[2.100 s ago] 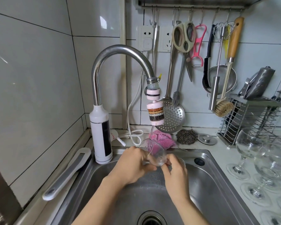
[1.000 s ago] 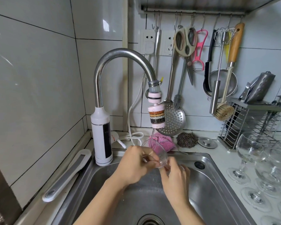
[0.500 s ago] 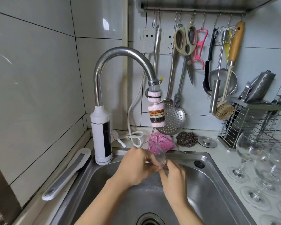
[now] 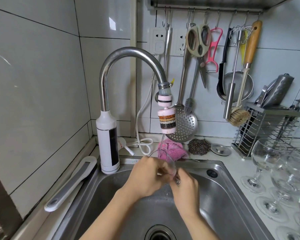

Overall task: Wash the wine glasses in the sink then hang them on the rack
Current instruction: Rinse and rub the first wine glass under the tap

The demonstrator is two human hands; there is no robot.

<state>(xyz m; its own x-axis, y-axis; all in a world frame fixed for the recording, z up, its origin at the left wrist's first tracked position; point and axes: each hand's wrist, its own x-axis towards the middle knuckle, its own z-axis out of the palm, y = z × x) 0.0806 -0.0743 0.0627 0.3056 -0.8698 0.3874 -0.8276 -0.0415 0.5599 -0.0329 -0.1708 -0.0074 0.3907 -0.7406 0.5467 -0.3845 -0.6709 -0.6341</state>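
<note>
A clear wine glass (image 4: 164,158) is tilted over the steel sink (image 4: 222,193), its rim under a thin stream of water from the faucet (image 4: 128,54). My left hand (image 4: 145,177) grips the bowl from the left, fingers curled around it. My right hand (image 4: 184,186) holds the stem end just right of the bowl; the stem and foot are mostly hidden by my fingers. Several more wine glasses (image 4: 265,156) stand upright on the counter right of the sink.
A pink cloth (image 4: 171,150) and a steel scourer (image 4: 198,146) lie behind the sink. A wire rack (image 4: 267,130) stands at the back right. Utensils hang from a rail (image 4: 206,9) on the wall. A white-handled tool (image 4: 71,184) lies left of the sink.
The glass has been turned between my hands under the stream, and my left hand's fingers have slid further over the bowl. Both hands stay over the sink's back part.
</note>
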